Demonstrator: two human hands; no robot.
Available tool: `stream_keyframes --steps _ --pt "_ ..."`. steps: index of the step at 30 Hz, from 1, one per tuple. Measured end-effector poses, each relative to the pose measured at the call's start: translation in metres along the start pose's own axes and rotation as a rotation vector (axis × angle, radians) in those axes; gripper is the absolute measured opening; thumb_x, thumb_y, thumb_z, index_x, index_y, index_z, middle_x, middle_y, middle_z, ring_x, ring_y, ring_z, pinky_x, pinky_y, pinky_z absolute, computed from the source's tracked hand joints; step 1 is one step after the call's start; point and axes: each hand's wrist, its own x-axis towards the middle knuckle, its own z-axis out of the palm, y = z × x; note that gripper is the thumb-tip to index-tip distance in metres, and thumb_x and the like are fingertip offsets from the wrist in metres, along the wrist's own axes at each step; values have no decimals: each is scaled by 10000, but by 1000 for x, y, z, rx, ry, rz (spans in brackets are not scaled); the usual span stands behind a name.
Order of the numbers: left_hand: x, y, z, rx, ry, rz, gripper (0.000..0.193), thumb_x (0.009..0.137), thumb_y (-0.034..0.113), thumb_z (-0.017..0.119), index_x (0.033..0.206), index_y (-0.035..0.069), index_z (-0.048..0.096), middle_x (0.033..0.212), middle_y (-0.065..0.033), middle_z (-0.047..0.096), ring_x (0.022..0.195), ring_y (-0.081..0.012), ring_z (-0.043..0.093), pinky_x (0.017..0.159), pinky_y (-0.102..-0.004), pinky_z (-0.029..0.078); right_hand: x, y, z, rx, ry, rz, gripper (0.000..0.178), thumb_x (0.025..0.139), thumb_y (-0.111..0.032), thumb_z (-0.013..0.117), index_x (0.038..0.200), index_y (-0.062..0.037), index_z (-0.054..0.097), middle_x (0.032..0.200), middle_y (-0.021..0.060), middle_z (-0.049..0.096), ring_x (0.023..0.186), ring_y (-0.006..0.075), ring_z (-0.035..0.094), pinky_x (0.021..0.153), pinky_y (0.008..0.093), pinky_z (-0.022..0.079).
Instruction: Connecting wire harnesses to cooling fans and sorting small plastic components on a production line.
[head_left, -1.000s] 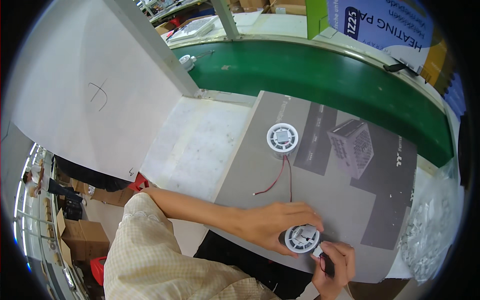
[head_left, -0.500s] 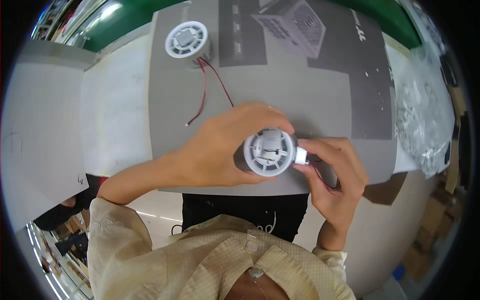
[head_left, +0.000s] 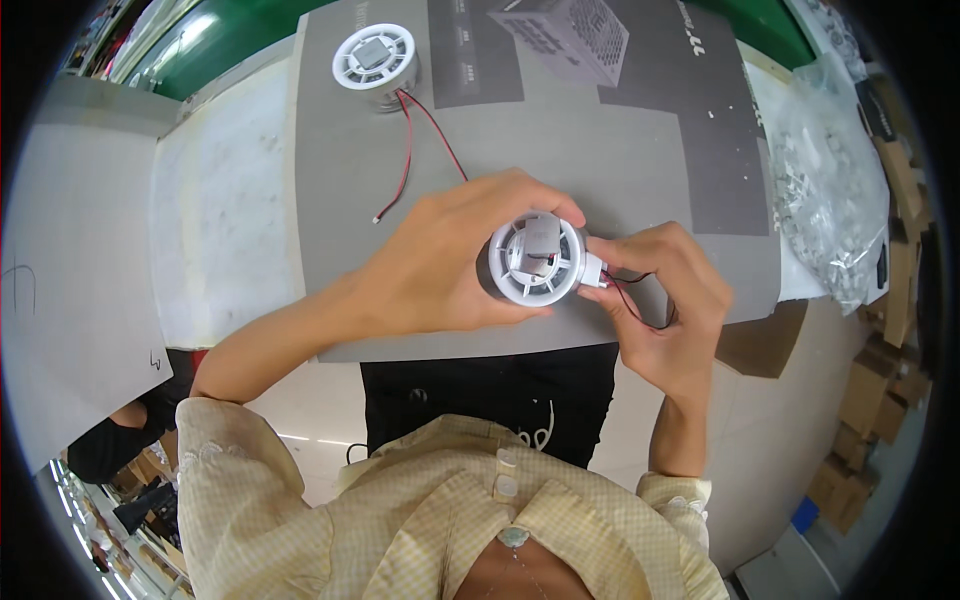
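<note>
My left hand point(head_left: 440, 255) is curled round a white-rimmed unit point(head_left: 537, 258) over the near side of the grey board point(head_left: 580, 150), right hand point(head_left: 680, 295) pinching a white block point(head_left: 593, 270) at its right (second unit point(head_left: 376, 58): far left).

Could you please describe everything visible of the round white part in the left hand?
The round white part looks plastic and spoked, with a squarish grey plate set off-centre. It is held face up over the grey board. The left hand curves around its side. A white connector with red and dark wires, pinched by the right hand, sits against its right side; whether plugged in is unclear.
</note>
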Motion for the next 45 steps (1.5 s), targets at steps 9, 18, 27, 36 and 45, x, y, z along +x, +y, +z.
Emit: stream_keyframes --steps 9,18,27,36,45 --pt "-2 1 14 -36 103 87 642 649 136 877 1214 101 573 1232 -71 611 1100 -235 627 900 -349 539 -1 5 -9 -76 -17 55 301 688 0 802 973 2 705 895 114 691 788 217 657 724 302 519" --pt "-20 24 4 265 100 130 550 728 137 813 1225 83 582 1304 -80 593 1117 -279 614 905 -357 537 -10 6 -2 -94 21 1 305 698 15 787 990 -2 701 917 113 689 779 211 660 731 293 525" --pt "-22 24 3 411 159 112 330 803 65 733 1122 58 647 1133 -98 675 883 -261 692 694 -316 578 -24 8 10 -33 39 90 286 709 21 778 982 1 695 873 99 685 728 188 643 696 277 518" --pt "-29 22 10 505 199 232 319 784 68 750 1098 82 700 1188 -115 665 851 -274 702 686 -311 569 -23 6 15 1 87 60 291 710 28 778 986 -10 694 886 97 685 762 198 659 705 281 521" --pt "-50 26 39 780 73 100 786 719 195 788 1404 14 448 1467 -127 450 1232 -328 544 828 -331 552 -24 9 16 -41 60 68 292 702 22 769 977 -13 678 893 116 674 762 254 649 700 317 514"
